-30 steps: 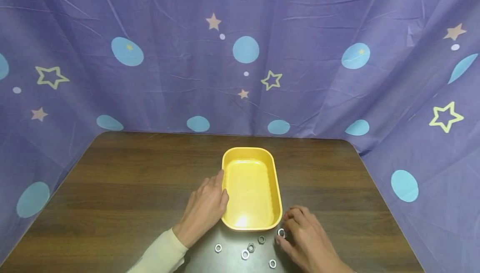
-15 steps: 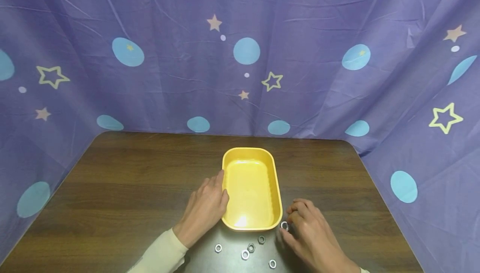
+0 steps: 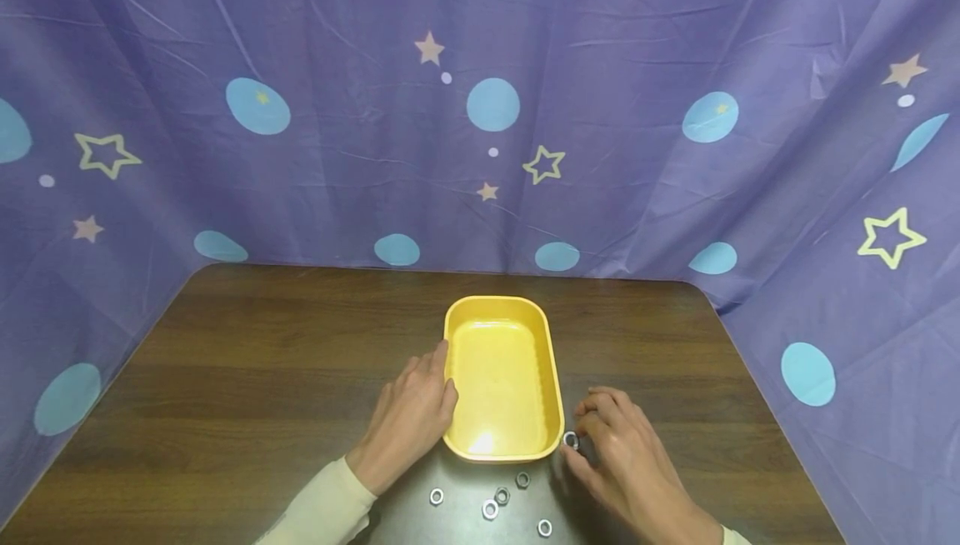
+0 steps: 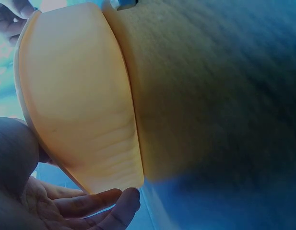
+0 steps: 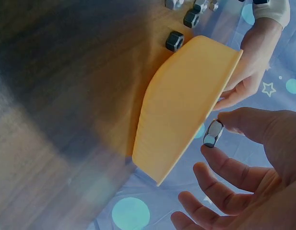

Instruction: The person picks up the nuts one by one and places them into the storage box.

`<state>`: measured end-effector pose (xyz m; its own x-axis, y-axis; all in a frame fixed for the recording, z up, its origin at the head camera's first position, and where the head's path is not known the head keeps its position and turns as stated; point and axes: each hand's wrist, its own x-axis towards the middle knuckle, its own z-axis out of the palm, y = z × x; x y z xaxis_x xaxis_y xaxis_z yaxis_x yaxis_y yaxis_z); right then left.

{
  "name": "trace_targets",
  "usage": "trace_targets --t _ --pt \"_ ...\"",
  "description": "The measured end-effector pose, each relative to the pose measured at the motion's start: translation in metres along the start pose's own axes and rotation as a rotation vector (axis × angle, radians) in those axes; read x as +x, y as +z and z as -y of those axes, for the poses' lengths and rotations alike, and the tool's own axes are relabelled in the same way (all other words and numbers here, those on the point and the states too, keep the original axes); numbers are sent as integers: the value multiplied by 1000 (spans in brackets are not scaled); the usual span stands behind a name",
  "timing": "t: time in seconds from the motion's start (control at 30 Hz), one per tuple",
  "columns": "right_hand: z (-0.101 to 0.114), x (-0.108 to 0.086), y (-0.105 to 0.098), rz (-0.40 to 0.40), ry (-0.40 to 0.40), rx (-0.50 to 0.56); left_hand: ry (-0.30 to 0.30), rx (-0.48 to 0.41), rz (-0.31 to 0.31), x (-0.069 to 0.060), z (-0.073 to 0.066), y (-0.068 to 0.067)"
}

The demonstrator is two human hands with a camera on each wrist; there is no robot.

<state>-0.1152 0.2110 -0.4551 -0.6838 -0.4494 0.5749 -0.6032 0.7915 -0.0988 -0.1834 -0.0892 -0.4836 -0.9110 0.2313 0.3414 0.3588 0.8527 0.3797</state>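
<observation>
At the left, the left hand (image 3: pixel 407 412) is gripping the side wall of the yellow tray (image 3: pixel 498 387), with its thumb over the rim. This tray stands on the brown table (image 3: pixel 262 362). On its near side lie 5 loose nuts (image 3: pixel 490 510), 2 of them very close together. Further right, just beside the tray's near right corner, the right hand (image 3: pixel 628 452) pinches 1 silver nut (image 5: pixel 213 133).

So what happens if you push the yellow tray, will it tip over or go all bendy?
The yellow tray would probably slide rather than tip, because its wide bottom sits on the table. It's likely fairly stiff: its walls stand up without sagging beside the left hand. Its shiny inside might feel a bit slippery.
</observation>
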Motion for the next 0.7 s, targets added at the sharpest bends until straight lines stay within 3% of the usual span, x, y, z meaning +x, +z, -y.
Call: trace_targets --t 0.7 --pt "-4 20 3 -24 -26 11 1 -8 -13 -2 0 1"
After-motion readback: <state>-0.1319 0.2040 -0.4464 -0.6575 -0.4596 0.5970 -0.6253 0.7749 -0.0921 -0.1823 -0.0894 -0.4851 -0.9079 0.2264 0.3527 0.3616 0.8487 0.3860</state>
